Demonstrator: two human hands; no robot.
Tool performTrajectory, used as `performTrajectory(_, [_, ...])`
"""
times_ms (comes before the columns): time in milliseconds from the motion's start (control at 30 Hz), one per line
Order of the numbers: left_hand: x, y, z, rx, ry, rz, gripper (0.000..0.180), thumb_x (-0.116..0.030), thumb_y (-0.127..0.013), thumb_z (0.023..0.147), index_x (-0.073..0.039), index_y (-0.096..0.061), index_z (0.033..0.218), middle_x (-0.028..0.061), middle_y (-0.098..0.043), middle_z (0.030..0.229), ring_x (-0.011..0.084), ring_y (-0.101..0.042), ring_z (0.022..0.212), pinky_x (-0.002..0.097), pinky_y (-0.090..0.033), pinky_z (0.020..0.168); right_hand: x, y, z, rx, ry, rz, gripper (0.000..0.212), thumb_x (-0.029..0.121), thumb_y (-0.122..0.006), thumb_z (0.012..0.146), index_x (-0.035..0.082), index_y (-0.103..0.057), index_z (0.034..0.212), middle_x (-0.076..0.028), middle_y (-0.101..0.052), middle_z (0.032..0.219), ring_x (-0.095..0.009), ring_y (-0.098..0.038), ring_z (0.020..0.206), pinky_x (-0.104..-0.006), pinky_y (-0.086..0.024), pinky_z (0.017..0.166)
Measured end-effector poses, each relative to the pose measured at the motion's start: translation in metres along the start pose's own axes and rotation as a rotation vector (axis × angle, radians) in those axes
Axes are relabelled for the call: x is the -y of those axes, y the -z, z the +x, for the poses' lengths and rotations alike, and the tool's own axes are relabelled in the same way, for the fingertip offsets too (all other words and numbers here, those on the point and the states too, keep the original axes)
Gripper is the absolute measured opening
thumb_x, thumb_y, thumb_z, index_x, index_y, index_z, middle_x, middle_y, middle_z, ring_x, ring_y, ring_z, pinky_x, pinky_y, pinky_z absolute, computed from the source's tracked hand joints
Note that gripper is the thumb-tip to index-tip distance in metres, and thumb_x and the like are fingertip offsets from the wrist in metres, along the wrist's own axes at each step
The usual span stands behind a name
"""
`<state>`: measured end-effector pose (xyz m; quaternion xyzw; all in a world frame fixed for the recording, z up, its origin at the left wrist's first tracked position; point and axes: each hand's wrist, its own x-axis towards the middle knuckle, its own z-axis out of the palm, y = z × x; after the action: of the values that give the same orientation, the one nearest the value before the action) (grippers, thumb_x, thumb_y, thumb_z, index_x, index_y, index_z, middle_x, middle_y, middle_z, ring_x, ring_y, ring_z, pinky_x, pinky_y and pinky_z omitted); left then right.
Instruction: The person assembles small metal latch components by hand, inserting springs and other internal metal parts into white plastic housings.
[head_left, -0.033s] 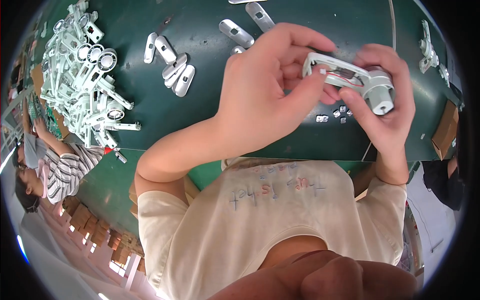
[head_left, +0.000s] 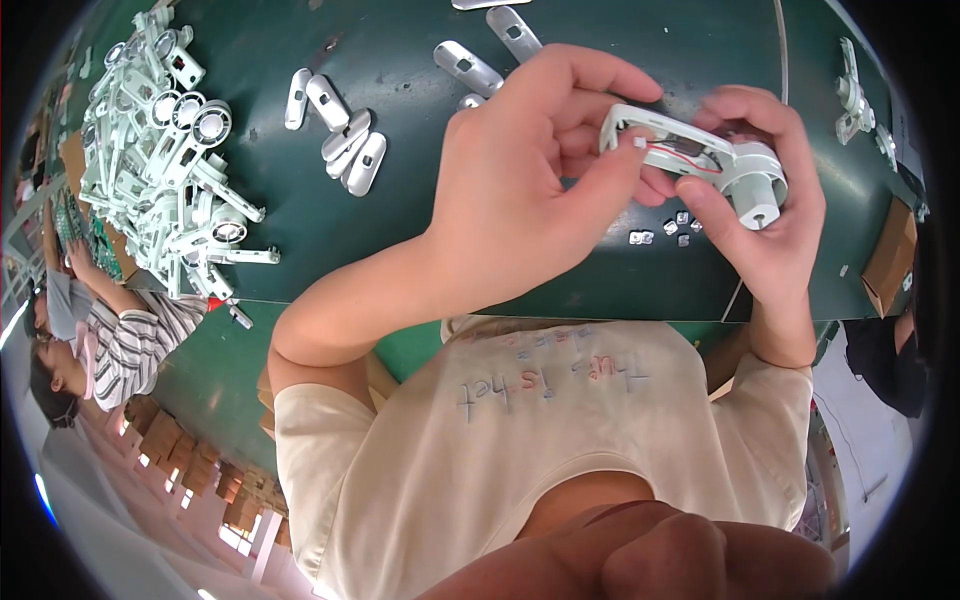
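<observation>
Above the green bench [head_left: 400, 210], toward its right side, a white housing [head_left: 742, 166] with a red wire [head_left: 686, 156] exposed sits between two hands. The left hand [head_left: 530, 180] grips its elongated end, thumb at a small white connector [head_left: 640, 142]; the right hand [head_left: 795, 190] grasps its round end. White parts [head_left: 165, 160] lie heaped leftward.

One white plastic housing [head_left: 728, 162], tilted, its open handle [head_left: 668, 123] exposing a red wire [head_left: 684, 155], spans from left grip [head_left: 540, 165] to right grip [head_left: 802, 195], round head at the latter.
</observation>
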<state>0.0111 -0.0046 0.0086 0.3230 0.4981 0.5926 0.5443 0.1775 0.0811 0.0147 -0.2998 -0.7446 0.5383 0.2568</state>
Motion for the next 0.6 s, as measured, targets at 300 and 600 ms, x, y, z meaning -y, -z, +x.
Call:
performTrajectory(300, [0.013, 0.011, 0.004, 0.051, -0.122, 0.255, 0.018, 0.004, -0.055, 0.085, 0.005, -0.051, 0.102, 0.0094, -0.061, 0.092, 0.0119, -0.062, 0.080, 0.0232, -0.052, 0.070, -0.007, -0.002, -0.004, -0.017, -0.062, 0.051, 0.032, -0.006, -0.067, 0.072, -0.001, -0.052, 0.101, -0.006, -0.056, 0.094, -0.011, -0.052, 0.086, -0.0227, -0.042, 0.074])
performTrajectory(600, [0.017, -0.003, 0.000, -0.034, -0.134, 0.208, 0.019, 0.006, -0.054, 0.083, 0.003, -0.050, 0.102, 0.0087, -0.058, 0.089, 0.0106, -0.059, 0.071, 0.0229, -0.050, 0.063, -0.009, -0.006, -0.008, -0.028, 0.011, 0.068, 0.031, -0.011, -0.064, 0.073, -0.001, -0.050, 0.100, -0.011, -0.053, 0.100, -0.016, -0.051, 0.092, -0.0253, -0.041, 0.081])
